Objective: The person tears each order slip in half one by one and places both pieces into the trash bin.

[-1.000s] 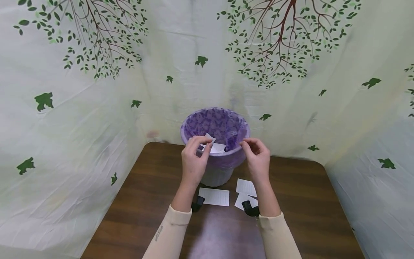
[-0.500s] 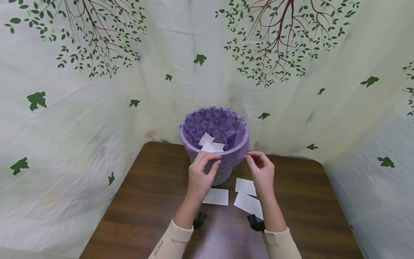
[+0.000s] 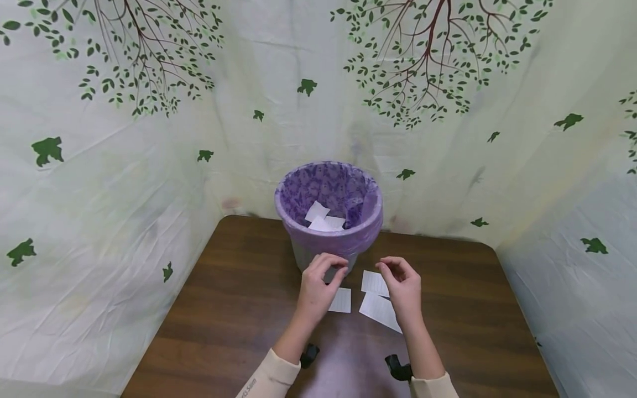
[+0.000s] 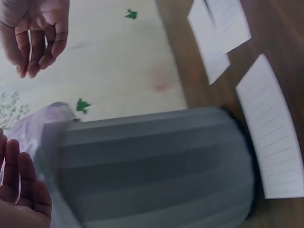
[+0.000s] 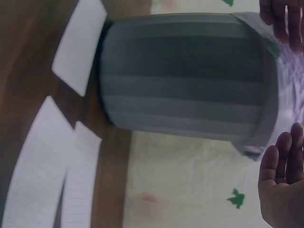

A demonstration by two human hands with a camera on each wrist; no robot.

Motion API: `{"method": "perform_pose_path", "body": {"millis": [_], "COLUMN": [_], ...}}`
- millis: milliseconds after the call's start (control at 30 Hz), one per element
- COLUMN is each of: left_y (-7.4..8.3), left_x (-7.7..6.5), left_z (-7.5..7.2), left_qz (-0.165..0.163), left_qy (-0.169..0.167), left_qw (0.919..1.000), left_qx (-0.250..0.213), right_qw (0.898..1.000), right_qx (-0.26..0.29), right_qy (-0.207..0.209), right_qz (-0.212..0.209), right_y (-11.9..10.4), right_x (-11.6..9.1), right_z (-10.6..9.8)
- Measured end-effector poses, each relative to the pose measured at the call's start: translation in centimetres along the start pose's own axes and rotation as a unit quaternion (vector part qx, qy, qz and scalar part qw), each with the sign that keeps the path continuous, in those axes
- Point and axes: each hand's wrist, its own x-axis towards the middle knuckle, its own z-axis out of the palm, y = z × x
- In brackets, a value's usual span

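Both hands hover in front of a grey bin (image 4: 152,166) lined with a purple patterned bag (image 3: 328,241). Several white paper pieces (image 3: 323,223) lie inside the bin. My left hand (image 3: 318,287) has relaxed, bent fingers with nothing between them, above a lined paper card (image 3: 340,300) on the table. My right hand (image 3: 405,287) is likewise loosely bent and holds nothing, over two more lined cards, the farther card (image 3: 374,282) and the nearer card (image 3: 380,312). In the right wrist view the right hand (image 5: 282,185) shows its fingers apart from the bag.
The brown wooden table (image 3: 239,309) carries the bin near its back edge. A pale cloth backdrop (image 3: 239,182) with printed leaves and branches surrounds the table on the back and both sides. Black straps (image 3: 398,368) sit at the wrists.
My left hand has let go of a white paper piece, which now lies in the bin. Both hands have drawn back from the bin's rim toward the cards.
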Motion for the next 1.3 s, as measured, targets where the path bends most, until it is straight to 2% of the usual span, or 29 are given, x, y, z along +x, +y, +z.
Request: {"method": "perform_pose_path", "body": {"millis": [433,700,1033,1300], "left_y": [-2.1,-3.1,-4.0,-4.4], "left_x": [-2.5,-3.6,-4.2,-4.4], "left_z": [2.6,3.8,4.8,4.9], "left_qz": [-0.055,-0.121,-0.136,-0.139], "left_qy": [-0.037,-0.066,-0.088,-0.099], "left_qw": [0.9977,0.9904,0.9867,0.9854], "left_qx": [0.01,-0.007,-0.014,-0.01], "right_qw": [0.999,0.997,0.993,0.992], "right_qx": [-0.035,-0.064,-0.089,-0.091], "right_qy": [0.023,0.023,0.041,0.052], "right_qz": [0.018,0.041,0.064,0.069], "right_y": [2.9,4.5,7.1,8.0], "right_x": [-1.3,-2.0,-2.0,-2.0], "right_z": [-1.9,-2.8,-3.9,-4.2]}}
